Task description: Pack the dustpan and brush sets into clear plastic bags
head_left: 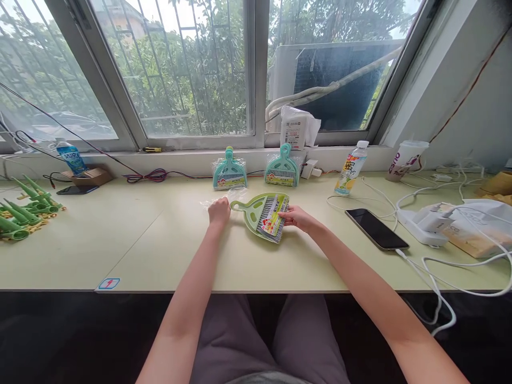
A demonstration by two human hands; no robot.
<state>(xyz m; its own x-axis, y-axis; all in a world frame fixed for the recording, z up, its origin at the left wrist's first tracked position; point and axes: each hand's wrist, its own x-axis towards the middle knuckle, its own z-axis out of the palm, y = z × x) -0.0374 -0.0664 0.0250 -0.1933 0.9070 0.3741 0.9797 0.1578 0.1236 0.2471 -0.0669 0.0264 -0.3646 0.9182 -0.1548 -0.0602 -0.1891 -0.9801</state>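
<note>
A light green dustpan (250,212) with a small brush (264,220) and a printed card (274,216) lies in front of me, its handle pointing left. My right hand (299,217) pinches the right edge of the set at the card, thumb on top. Beside the handle's end, my left hand (220,212) is closed on a crumpled clear plastic bag (237,195), part of which sticks out around the fist. Behind them, two teal dustpan sets (230,173) in clear wrapping lean against the window ledge.
At the right are a phone (376,229), a power strip (424,226), white cables, a drink bottle (351,168) and a cup (406,160). Green plastic pieces (24,210) lie far left, near another bottle (72,158) and a dark phone (77,190). Tissues (294,130) stand on the sill.
</note>
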